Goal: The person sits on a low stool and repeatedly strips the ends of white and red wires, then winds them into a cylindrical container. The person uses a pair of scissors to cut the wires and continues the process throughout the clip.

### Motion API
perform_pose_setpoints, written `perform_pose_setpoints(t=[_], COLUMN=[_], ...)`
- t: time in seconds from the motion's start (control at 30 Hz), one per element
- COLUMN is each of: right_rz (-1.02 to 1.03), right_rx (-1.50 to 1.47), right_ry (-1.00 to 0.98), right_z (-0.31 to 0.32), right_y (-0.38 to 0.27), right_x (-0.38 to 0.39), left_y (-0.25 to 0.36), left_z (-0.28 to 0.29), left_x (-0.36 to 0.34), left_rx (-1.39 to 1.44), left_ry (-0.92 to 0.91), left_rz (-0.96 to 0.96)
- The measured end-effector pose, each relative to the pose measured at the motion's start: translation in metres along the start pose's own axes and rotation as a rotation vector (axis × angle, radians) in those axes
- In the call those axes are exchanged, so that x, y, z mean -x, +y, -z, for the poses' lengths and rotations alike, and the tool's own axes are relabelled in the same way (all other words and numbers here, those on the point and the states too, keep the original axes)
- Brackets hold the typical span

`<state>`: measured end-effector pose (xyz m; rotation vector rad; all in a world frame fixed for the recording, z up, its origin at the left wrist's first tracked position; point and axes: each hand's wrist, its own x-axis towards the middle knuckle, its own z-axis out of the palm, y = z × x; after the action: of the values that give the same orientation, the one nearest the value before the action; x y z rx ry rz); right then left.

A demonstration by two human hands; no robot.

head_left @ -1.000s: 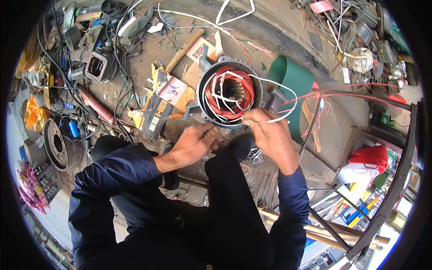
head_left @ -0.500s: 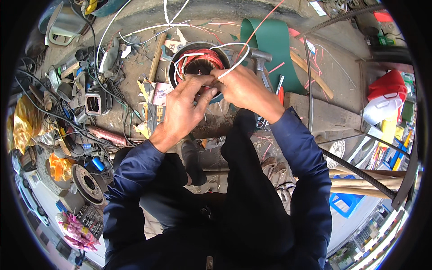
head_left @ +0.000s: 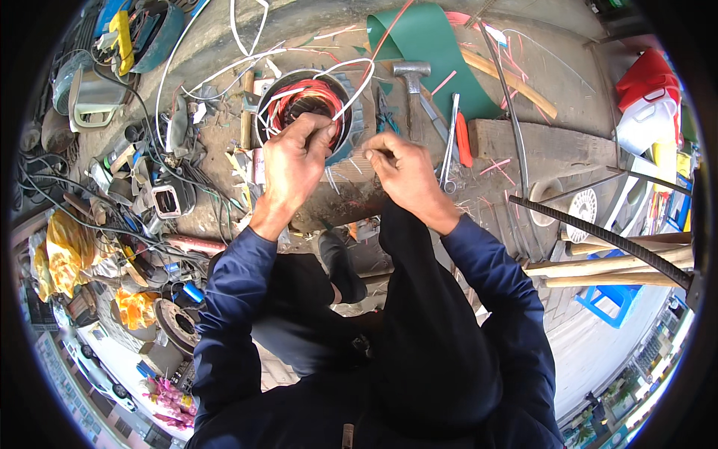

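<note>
In front of me stands an electric motor stator (head_left: 348, 82) in a round, finned blue-grey housing. Red copper windings (head_left: 318, 96) fill its inside. A white insulating sleeve (head_left: 357, 93) loops out of it and runs down to the fingertips of my left hand (head_left: 294, 166), which pinch together at the housing's near rim; they appear closed on the sleeve's end. To the right and apart from it, my right hand (head_left: 410, 176) has its thumb and forefinger pinched together, the other fingers curled. Whatever lies in that pinch is too small to make out.
Right of the stator lie a hammer (head_left: 412, 72), pliers (head_left: 385, 112), scissors (head_left: 451, 142) and an orange-handled tool (head_left: 464, 141). A curled green sheet (head_left: 426, 41) sits behind them. Metal parts and cables crowd the left. A steel bar (head_left: 598, 230) juts in at right.
My hands, together at the stator's near rim before, have come apart. The right hand has left the white sleeve and drawn back toward me. The view has shifted.
</note>
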<state>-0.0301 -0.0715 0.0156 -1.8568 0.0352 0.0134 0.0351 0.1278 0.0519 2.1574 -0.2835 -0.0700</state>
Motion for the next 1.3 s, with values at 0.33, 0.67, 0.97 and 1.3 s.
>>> perform_pose_setpoints(t=[0.33,0.67,0.97,1.3], right_rz=[-0.027,-0.356,-0.715,-0.117], right_rx=[0.13,-0.307,-0.99,-0.056], right_ry=[0.012,-0.02,-0.166,-0.032], right_z=[-0.062,-0.075,-0.078,-0.08], right_y=[0.066,0.101,0.093,0.097], right_x=[0.038,0.015,0.016,0.015], left_y=[0.01,0.009,0.008,0.008], left_z=[-0.006,-0.007,-0.006,-0.006], left_x=[-0.005,-0.006,-0.006,-0.006], left_rx=[0.072,0.079,0.066,0.022], left_ry=[-0.007,-0.005,-0.009,-0.011], left_rz=[0.137,0.134,0.111,0.121])
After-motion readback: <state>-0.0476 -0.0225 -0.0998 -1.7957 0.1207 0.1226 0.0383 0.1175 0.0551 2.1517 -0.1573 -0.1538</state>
